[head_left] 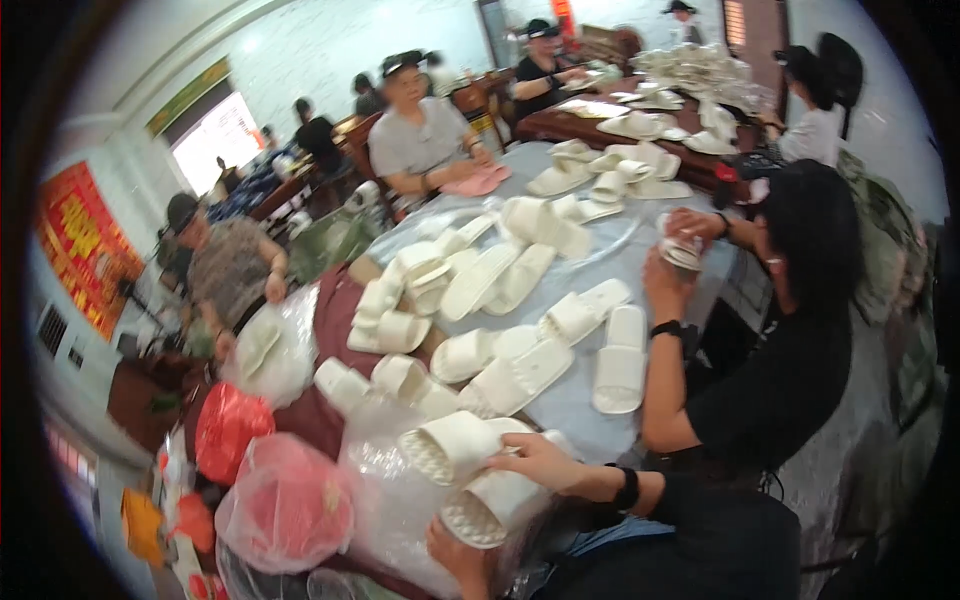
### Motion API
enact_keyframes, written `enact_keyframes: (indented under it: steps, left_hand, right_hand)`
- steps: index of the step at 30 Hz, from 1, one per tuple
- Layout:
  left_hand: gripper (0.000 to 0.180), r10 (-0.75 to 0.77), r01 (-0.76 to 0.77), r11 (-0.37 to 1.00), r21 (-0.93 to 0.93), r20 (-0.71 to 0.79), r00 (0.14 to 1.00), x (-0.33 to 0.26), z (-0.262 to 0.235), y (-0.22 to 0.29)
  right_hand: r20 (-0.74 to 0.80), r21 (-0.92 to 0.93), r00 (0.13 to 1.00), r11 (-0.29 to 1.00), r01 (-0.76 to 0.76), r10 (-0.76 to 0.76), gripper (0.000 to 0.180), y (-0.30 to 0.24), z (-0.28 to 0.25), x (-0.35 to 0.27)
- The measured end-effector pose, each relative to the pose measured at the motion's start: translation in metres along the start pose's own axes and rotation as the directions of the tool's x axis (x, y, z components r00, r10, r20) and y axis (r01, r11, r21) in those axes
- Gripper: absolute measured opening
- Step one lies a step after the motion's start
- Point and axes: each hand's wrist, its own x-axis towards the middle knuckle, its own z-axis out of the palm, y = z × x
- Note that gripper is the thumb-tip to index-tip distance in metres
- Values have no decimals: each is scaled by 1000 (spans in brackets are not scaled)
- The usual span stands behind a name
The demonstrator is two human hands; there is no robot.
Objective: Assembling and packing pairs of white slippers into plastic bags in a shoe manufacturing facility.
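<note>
While the left hand and right hand grip one white slipper, a loosened hold could drop it onto the clear plastic.

"What's in the hands?"
"A cream slipper, open-toed, with a broad band and knobbly footbed. It's tilted by the table's near edge, toe angled left and nearward. The right hand is on it, the left hand at its toe."
"Beside it?"
"A matching slipper, toe pointing left."
</note>
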Motion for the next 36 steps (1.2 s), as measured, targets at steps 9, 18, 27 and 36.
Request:
enact_keyframes:
  steps: [9, 18, 27, 36]
  left_hand:
    - [54, -294, 255, 948, 189, 227, 928, -2, -66, 56]
    - [62, -229, 205, 938, 281, 57, 972, 9, -59, 42]
    - [47, -315, 320, 945, 64, -70, 946, 15, -68, 39]
    - [28, -323, 343, 937, 71, -205, 924, 32, -80, 50]
  right_hand:
    - [253, 35, 836, 859, -512, 488, 25, 0, -4, -59]
    - [292, 8, 679, 708, -706, 674, 38, -15, -22, -76]
    - [261, 65, 625, 633, -772, 736, 30, 7, -32, -95]
    - [299, -15, 606, 639, -769, 737, 30, 2, -25, -99]
